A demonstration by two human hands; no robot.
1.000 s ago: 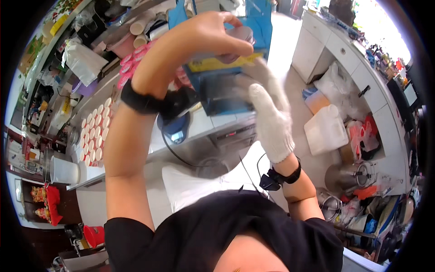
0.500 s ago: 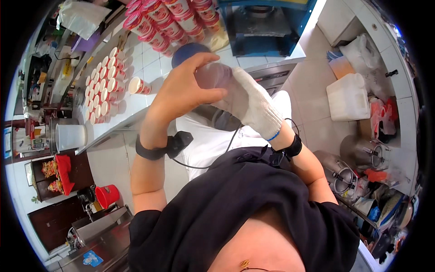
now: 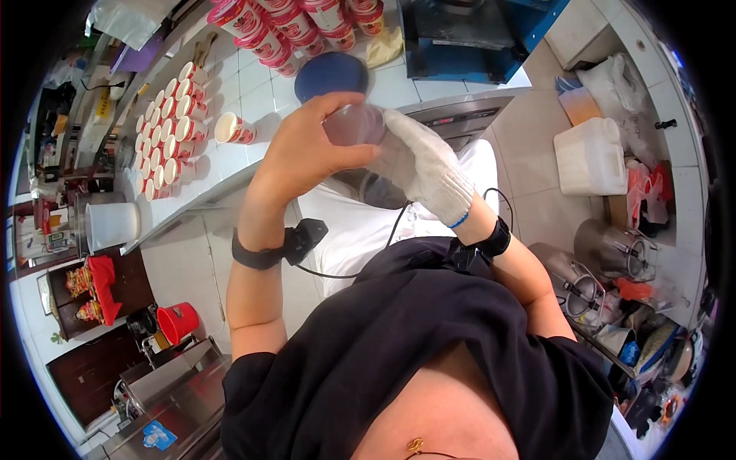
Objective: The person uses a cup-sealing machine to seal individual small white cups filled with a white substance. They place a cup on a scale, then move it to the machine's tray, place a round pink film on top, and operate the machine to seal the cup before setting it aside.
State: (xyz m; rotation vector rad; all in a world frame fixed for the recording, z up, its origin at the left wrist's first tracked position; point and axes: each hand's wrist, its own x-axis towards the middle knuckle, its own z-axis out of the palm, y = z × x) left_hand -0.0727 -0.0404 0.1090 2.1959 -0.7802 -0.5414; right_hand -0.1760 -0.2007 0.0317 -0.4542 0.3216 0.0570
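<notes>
Between my two hands is a stack of clear plastic lids (image 3: 354,126), see-through and round, held above my lap near the counter edge. My bare left hand (image 3: 295,149) curls round its left end, thumb on the near side and fingers on the far side. On the right end presses my right hand (image 3: 433,165), in a white knitted glove with its fingers along the stack. Just beyond the left fingers lies a round dark-blue disc (image 3: 332,75) on the counter. A single open paper cup (image 3: 232,129) stands left of my left hand.
Rows of open red-and-white cups (image 3: 165,126) fill the left of the tiled counter. Pink lidded cups (image 3: 295,27) are stacked at the back, beside a blue-framed machine (image 3: 471,46). A white jerrycan (image 3: 590,161) and steel pots (image 3: 613,253) stand to the right.
The view has shifted slightly, and more of the blue disc shows beyond my left hand. Both hands keep the same grip on the stack of lids.
</notes>
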